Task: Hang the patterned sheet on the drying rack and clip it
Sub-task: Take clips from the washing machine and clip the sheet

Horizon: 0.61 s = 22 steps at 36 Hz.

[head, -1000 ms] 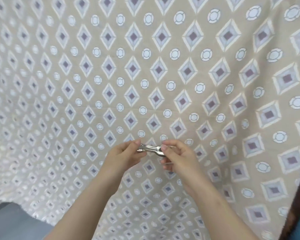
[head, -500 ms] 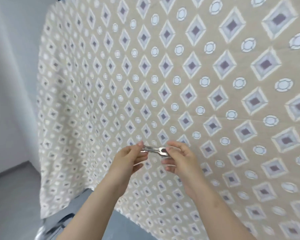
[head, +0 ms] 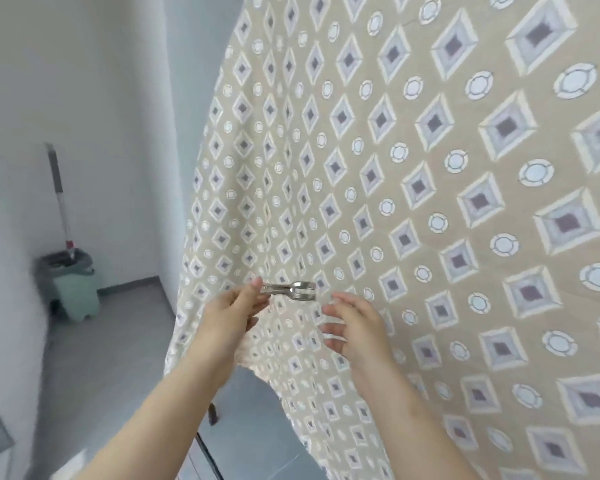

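From where I stand, the left hand (head: 229, 313) pinches one end of a small shiny metal spring clip (head: 288, 292) between thumb and fingertips (head: 255, 284). The clip lies level, and its forked end points away from those fingertips toward the other hand. The right hand (head: 354, 327) holds nothing. Its fingers (head: 340, 299) are loosely spread and slightly bent, just beside and a little below the clip's free end, not touching it.

The beige patterned sheet with grey diamonds and white rings (head: 430, 168) hangs right behind both sets of fingers. It runs up past the top of view and its hem is below the wrists. The rail it hangs over is out of sight, so I cannot tell whether any clip is already on it.

To my eye the step is getting the clip ready to go on. It would be best to move the pinch onto the two handle ends so that a squeeze opens the mouth wide. The free fingers could then gather the cloth flat over the rail, and the clip should bite through both layers squarely. A shallow bite could slip off.

I count one sheet, one clip and two hands. Well off beyond the left fingers stand one grey-handled mop (head: 61, 195) and one pale green bucket (head: 75, 285).
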Motion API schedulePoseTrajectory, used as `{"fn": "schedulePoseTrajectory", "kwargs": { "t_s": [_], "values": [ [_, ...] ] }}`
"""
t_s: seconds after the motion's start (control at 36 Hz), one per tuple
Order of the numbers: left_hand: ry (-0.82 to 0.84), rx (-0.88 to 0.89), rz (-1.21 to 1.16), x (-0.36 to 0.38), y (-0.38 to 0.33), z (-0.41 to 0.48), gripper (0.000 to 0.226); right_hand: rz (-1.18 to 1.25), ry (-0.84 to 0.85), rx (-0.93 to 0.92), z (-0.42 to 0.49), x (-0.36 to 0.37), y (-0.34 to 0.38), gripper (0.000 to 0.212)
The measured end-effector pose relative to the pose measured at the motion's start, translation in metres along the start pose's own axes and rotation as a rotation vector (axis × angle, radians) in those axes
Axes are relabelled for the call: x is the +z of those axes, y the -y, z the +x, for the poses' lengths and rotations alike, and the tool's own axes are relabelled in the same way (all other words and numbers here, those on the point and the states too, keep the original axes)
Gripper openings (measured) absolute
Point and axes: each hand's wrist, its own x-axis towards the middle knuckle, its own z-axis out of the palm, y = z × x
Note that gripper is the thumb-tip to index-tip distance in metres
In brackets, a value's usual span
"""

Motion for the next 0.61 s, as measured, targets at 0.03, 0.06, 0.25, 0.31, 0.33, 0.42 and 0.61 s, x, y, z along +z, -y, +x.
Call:
{"fn": "schedulePoseTrajectory", "kwargs": {
  "t_s": [0.03, 0.06, 0.25, 0.31, 0.33, 0.42, 0.61],
  "values": [
    [-0.024, 0.009, 0.011, -0.010, -0.001, 0.011, 0.020, -0.005, 0.011, 0.002, 0.007, 0.010, -0.002, 0.014],
    [-0.041, 0.013, 0.015, -0.020, -0.003, 0.023, 0.020, -0.008, 0.019, 0.003, 0.014, 0.019, -0.003, 0.014],
    [-0.086, 0.048, 0.003, -0.102, -0.017, 0.124, 0.030, 0.011, -0.018, 0.000, 0.079, 0.100, -0.023, 0.013],
    [-0.070, 0.041, -0.005, -0.126, -0.021, 0.155, 0.026, 0.055, -0.035, 0.017, 0.099, 0.136, -0.032, 0.013],
    [-0.060, 0.033, 0.002, -0.138, -0.022, 0.171, 0.025, 0.078, -0.037, 0.031, 0.108, 0.156, -0.037, 0.013],
    [-0.044, 0.004, 0.022, -0.172, -0.029, 0.217, 0.023, 0.114, -0.016, 0.070, 0.136, 0.218, -0.046, 0.012],
    [-0.033, -0.019, 0.046, -0.225, -0.054, 0.312, 0.021, 0.118, -0.109, 0.044, 0.206, 0.304, -0.050, 0.014]
  ]
}}
